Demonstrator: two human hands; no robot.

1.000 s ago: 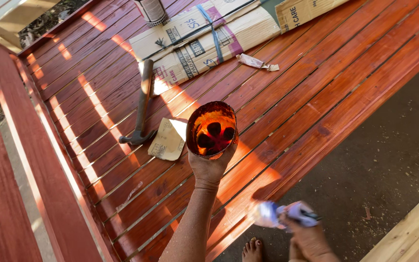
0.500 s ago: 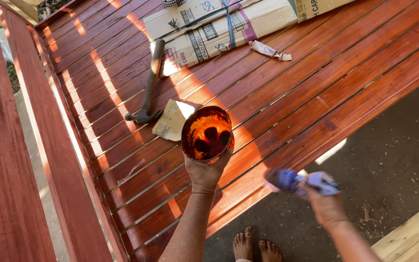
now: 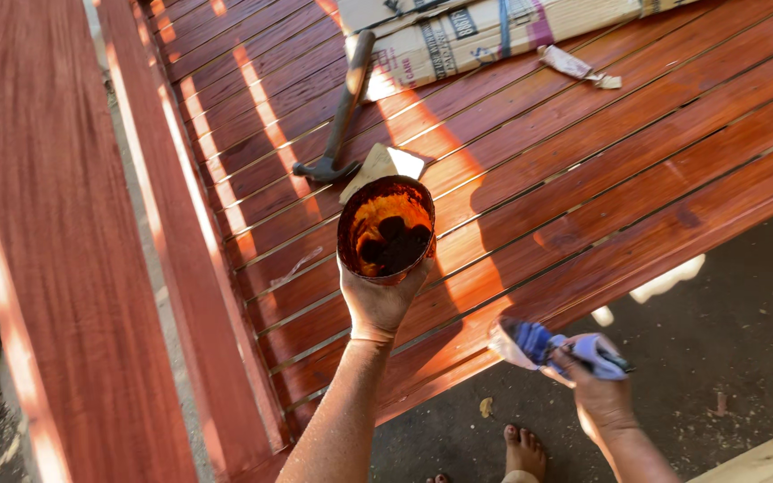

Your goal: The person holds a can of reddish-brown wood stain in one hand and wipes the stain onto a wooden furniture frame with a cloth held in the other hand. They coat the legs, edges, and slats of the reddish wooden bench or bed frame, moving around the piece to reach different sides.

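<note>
The stain cup (image 3: 386, 231) sits upright in the left hand (image 3: 378, 300), fingers wrapped beneath it, above the red slatted worktop (image 3: 601, 170); the wrapped brush (image 3: 539, 343), gripped by the right hand (image 3: 601, 394), lies at four o'clock, bristles pointing at ten o'clock; a hammer (image 3: 340, 116) rests at eleven.

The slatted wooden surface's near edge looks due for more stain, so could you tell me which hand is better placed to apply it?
Probably the right hand: it grips the brush, whose bristles sit beside the slatted surface's near edge. The left hand is occupied holding up the stain cup.
</note>
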